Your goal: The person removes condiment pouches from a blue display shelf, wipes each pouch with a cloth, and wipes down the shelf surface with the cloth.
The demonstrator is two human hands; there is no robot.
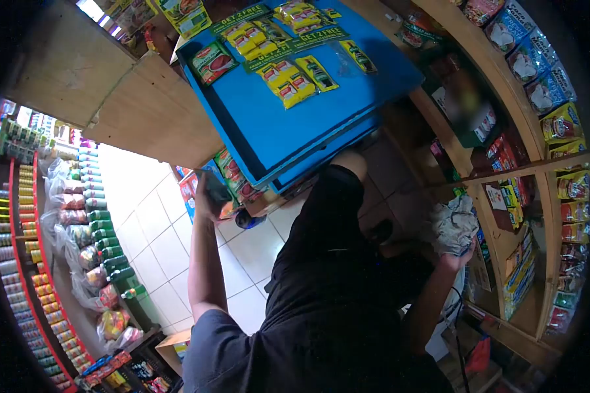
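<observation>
My right hand (457,257) is closed around a crumpled greyish-white cloth (455,226), held at the right beside the wooden shelves. My left hand (206,204) reaches forward at the left of the blue tray-like stand (242,124). A dark, blocky thing (217,187) is at its fingers; its kind cannot be made out. Red-and-green pouches (229,170) hang just beyond that hand. On the blue surface lie yellow seasoning packs (287,84), a red-and-green tomato sauce pouch (212,63) and a green-and-yellow promo strip (295,47).
Wooden shelves (537,190) with hanging sachets run along the right. At the left stand red-edged shelves of cans (42,281) and green bottles (115,262). A plywood panel (157,108) is at upper left, above the tiled floor (157,229). My knee touches or nears the stand's front edge.
</observation>
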